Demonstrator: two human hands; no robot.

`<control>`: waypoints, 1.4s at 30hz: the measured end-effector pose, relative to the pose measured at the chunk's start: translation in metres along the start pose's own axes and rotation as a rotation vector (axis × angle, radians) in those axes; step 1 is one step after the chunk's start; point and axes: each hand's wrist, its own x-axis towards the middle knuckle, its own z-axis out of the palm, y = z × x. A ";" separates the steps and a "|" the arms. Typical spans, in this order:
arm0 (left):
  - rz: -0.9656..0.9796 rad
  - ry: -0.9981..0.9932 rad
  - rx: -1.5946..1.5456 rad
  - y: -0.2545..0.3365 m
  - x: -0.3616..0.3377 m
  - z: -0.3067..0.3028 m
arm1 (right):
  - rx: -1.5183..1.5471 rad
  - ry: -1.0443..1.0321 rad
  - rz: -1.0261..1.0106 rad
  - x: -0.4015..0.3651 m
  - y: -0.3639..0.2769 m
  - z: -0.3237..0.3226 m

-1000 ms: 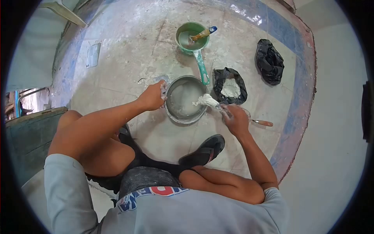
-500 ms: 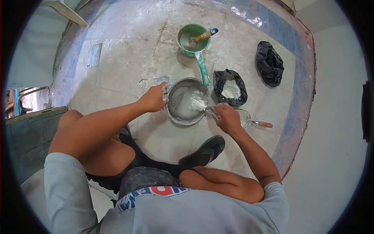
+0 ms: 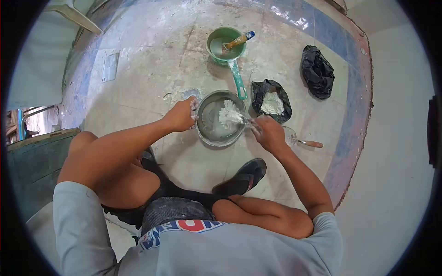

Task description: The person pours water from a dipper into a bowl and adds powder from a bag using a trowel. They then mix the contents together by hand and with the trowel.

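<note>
A round metal pan (image 3: 204, 131) stands on the floor before me, with a pale wet-looking mix inside. At its left rim, my left hand (image 3: 183, 115) is closed, fingers whitened with powder. My right hand (image 3: 269, 132) is closed round a short tool at the right rim; the tool's blade is hidden under a heap of white powder (image 3: 229, 113), so its exact kind cannot be made out. That heap is over the inside of the pan. Just right of the pan, an open black plastic bag (image 3: 286, 99) holds more white powder (image 3: 272, 104).
Beyond the pan sits a green dipper (image 3: 236, 73) with a paintbrush (image 3: 239, 41) in it. A second black bag (image 3: 317, 73) lies farther right. Near my right wrist is a wooden-handled trowel (image 3: 311, 144). My sandaled foot (image 3: 244, 177) is close to the pan.
My right hand has shifted slightly, bringing the powder-laden tool left and up, farther over the pan. My left hand stays at the rim. The whole view has shifted slightly.
</note>
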 end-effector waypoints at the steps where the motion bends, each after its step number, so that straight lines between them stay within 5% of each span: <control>1: 0.004 0.007 -0.002 0.001 0.000 0.000 | 0.000 0.000 0.003 -0.001 0.001 0.001; 23: -0.016 -0.007 0.026 -0.003 0.004 0.001 | -0.113 -0.081 -0.193 -0.011 -0.017 0.014; 27: 0.029 0.000 0.011 -0.012 0.004 0.003 | -0.145 0.010 -0.200 -0.014 -0.019 0.015; 29: 0.266 0.184 0.396 -0.024 0.008 0.005 | -0.071 0.157 -0.227 -0.018 -0.013 0.009; 32: -0.059 -0.013 -0.094 -0.004 0.004 0.000 | -0.008 0.189 -0.008 -0.035 0.004 0.001; 42: -0.054 0.004 -0.051 -0.007 0.005 0.002 | 0.182 0.378 0.301 -0.054 0.098 -0.013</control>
